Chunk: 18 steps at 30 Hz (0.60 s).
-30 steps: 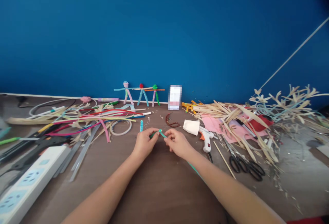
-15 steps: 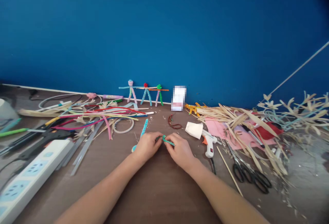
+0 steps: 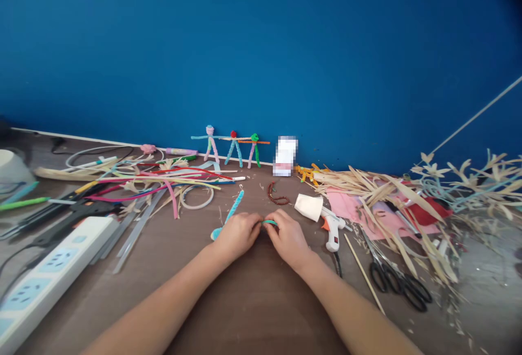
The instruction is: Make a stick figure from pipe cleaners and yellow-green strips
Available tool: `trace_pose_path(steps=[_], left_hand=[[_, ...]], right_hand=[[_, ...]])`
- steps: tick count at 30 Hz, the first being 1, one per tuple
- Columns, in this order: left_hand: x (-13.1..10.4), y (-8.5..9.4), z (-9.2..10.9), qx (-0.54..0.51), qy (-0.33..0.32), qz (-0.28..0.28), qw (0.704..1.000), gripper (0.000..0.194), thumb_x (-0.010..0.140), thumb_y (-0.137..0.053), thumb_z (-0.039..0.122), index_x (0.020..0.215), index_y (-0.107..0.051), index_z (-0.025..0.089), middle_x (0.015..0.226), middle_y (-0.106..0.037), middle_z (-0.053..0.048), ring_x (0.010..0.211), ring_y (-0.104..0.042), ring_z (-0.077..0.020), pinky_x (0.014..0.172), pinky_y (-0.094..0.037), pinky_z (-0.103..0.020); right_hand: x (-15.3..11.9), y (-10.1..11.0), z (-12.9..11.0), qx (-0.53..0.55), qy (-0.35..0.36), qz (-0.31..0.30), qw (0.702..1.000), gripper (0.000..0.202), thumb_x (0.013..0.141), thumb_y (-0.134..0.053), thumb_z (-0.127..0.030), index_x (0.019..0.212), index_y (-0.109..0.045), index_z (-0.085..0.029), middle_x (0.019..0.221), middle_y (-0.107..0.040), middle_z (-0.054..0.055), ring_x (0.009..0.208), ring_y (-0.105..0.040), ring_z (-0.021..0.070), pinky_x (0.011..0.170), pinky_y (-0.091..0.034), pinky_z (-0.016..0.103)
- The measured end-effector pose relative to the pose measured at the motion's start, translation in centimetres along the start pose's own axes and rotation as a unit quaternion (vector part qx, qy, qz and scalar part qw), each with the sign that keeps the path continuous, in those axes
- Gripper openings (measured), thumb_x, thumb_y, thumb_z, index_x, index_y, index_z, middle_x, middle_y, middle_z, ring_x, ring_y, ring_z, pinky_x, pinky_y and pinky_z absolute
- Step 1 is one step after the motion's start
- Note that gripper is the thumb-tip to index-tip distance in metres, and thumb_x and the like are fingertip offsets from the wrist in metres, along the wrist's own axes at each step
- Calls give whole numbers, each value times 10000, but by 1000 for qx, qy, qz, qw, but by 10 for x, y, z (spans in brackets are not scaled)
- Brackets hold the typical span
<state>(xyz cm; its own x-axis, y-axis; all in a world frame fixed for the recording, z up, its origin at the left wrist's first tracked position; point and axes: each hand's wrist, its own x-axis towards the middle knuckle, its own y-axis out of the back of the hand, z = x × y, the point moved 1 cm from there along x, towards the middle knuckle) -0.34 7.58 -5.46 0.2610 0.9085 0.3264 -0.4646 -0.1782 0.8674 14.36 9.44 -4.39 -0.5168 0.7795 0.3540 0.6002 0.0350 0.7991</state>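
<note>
My left hand (image 3: 240, 231) and my right hand (image 3: 286, 234) meet at the fingertips over the middle of the table. Between them is a short green fuzzy strip (image 3: 269, 222), pinched by both; its left end is hidden by the fingers. Just behind my left hand lies a light blue fuzzy piece (image 3: 234, 206), partly covered by the hand. Three stick figures of fuzzy wire lean on the blue wall: one with a pink and blue head (image 3: 210, 140), one with a red top (image 3: 234, 145), one with a green top (image 3: 255, 147).
A white glue gun (image 3: 333, 234) lies to the right, near black-handled scissors (image 3: 402, 282), a thin stick (image 3: 362, 272) and dried leaf strips (image 3: 350, 182). At left are a power strip (image 3: 55, 273) and coloured stems (image 3: 134, 182). A bead bracelet (image 3: 277, 198) lies farther back.
The green strip shows less of its left end between the fingertips, and my left fingers have closed in towards my right hand. The view has shifted slightly.
</note>
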Motion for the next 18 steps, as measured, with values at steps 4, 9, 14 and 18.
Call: trace_pose_path(steps=[4,9,14,18], left_hand=[[0,1,0,-9,-4,-18,1000,159,788,-401,189,806,-558,170,720,-626,-48,708,-586,-177,610,-425,-263],[-1,1,0,-9,5,-28,1000,128,757,-452,213,841,-537,168,753,-625,-55,738,-588,-191,634,-429,-279],[-1,1,0,8,22,-48,999,122,774,-422,209,824,-523,163,724,-607,-58,709,-580,-185,625,-415,-274],[-1,2,2,43,4,-64,997,124,777,-399,184,816,-514,162,703,-594,-59,694,-570,-189,612,-404,-275]], right_hand=[[1,-2,2,25,-7,4,1000,85,799,-437,-183,785,-521,-182,773,-532,26,738,-499,145,662,-363,243],[2,-3,5,40,-17,-10,999,62,788,-456,-180,776,-517,-183,760,-529,18,729,-496,142,659,-364,242],[2,-2,5,41,-10,-20,999,54,784,-462,-179,775,-515,-184,769,-527,19,731,-493,142,659,-364,244],[2,-2,6,37,-5,-27,999,56,779,-463,-172,768,-516,-184,768,-528,21,727,-491,142,656,-361,247]])
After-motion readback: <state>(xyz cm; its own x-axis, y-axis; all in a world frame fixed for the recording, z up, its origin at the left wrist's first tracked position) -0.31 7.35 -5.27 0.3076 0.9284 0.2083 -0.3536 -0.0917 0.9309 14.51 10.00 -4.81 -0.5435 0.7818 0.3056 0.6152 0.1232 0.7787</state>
